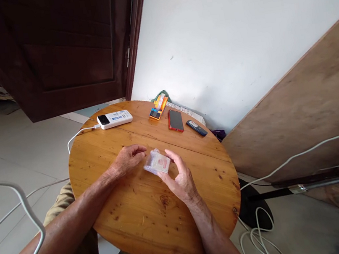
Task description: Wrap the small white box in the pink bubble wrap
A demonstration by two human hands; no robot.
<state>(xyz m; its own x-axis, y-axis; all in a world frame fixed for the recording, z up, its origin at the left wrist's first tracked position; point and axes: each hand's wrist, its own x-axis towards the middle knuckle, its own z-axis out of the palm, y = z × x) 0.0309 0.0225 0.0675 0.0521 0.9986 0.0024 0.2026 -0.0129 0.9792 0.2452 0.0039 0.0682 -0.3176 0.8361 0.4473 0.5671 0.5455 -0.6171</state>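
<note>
A small white box or pack [162, 161] with red print sits in a loose, clear plastic wrapper [151, 167] above the middle of the round wooden table [144, 215]. My right hand [180, 180] grips its right side, thumb at the near edge and fingers at the far edge. Just left of the wrapper is my left hand [129, 158], its fingers loosely bent and apart, with nothing visible in them. Whether its fingertips touch the plastic is hard to make out.
Toward the table's far edge lie a white power bank [115, 119] with a cable plugged in, an orange tape dispenser [158, 106], a red-edged phone [175, 121] and a dark handheld device [197, 127]. A white cable [24, 199] loops at the left. Behind stand a wall and a dark door [72, 52].
</note>
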